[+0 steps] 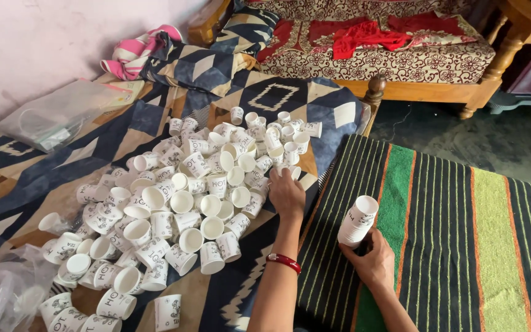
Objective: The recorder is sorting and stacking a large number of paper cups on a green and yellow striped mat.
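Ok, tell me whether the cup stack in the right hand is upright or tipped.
Tipped. The cup stack leans up and to the right from the right hand, which grips its lower end, with the open mouth at the top over the striped mat.

Striped rug (462, 215), wooden sofa (413, 61) w/ red cloth (364, 34), pink striped cloth (136, 52)

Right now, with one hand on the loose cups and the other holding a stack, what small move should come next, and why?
Probably close the left hand on one loose cup from the pile of paper cups and bring it to the stack of cups in the right hand: the left hand already rests at the pile's edge, and the stack's open mouth faces up.
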